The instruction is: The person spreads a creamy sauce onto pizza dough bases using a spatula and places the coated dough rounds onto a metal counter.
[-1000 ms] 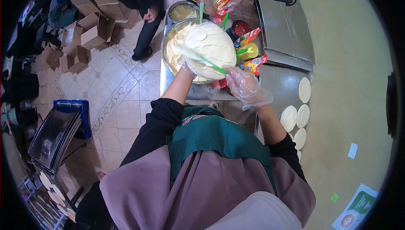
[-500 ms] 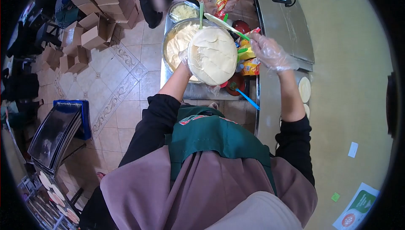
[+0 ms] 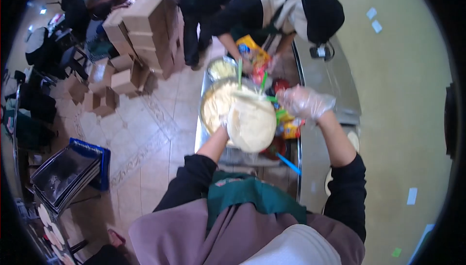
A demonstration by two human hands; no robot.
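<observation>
My left hand [image 3: 224,123], in a clear plastic glove, grips a flat round base [image 3: 252,126] from below and its left side. A pale cream coats the base's top. My gloved right hand [image 3: 303,102] is closed around the green handle of a spatula [image 3: 248,95]; its pale blade lies over the far edge of the base. Behind and to the left is a large metal bowl [image 3: 201,103] of the same pale cream, partly covered by the base. A green-handled utensil [image 3: 240,73] stands at the bowl's far rim.
A smaller bowl [image 3: 209,66] holds pale shreds. Opposite, a co-worker's hands are at a yellow and red bag [image 3: 255,49]. More packets [image 3: 291,129] and a blue-handled utensil [image 3: 289,164] lie right of the bowl. Cardboard boxes [image 3: 145,27] and stacked black trays [image 3: 65,175] stand left.
The view has tilted up, showing more of the co-worker. The spatula has moved from above the base's far right edge down onto its far side. Both hands keep their hold.
</observation>
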